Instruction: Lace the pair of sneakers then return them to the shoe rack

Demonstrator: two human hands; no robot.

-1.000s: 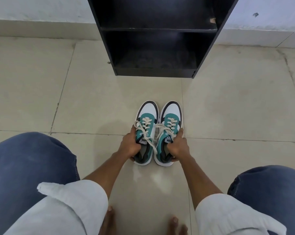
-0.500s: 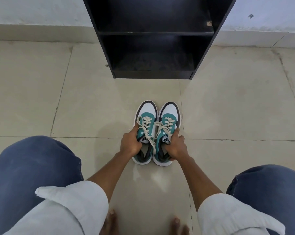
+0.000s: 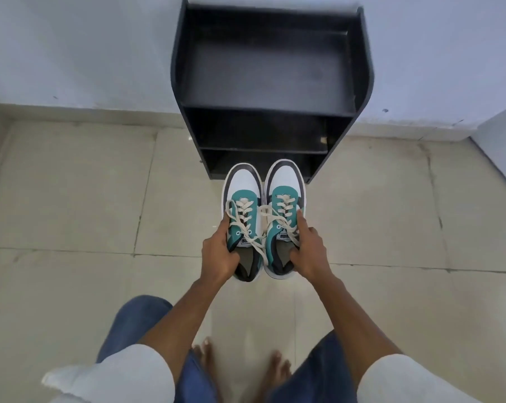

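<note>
Two teal, white and black sneakers with cream laces are held side by side in the air, toes pointing at the rack. My left hand (image 3: 218,254) grips the left sneaker (image 3: 243,199) at its collar. My right hand (image 3: 308,251) grips the right sneaker (image 3: 285,190) the same way, thumb inside the opening. Loose lace ends cross between the two shoes. The black shoe rack (image 3: 270,91) stands straight ahead against the wall, and the shelves I can see hold nothing.
Beige floor tiles (image 3: 71,199) surround the rack. A pale wall runs behind it, and another wall corner juts in at the right (image 3: 501,146). My bare feet and jeans-clad legs are below the shoes.
I have risen from a squat, and both hands have lifted the sneakers off the floor. The view has tilted up, showing the rack's top shelf.
</note>
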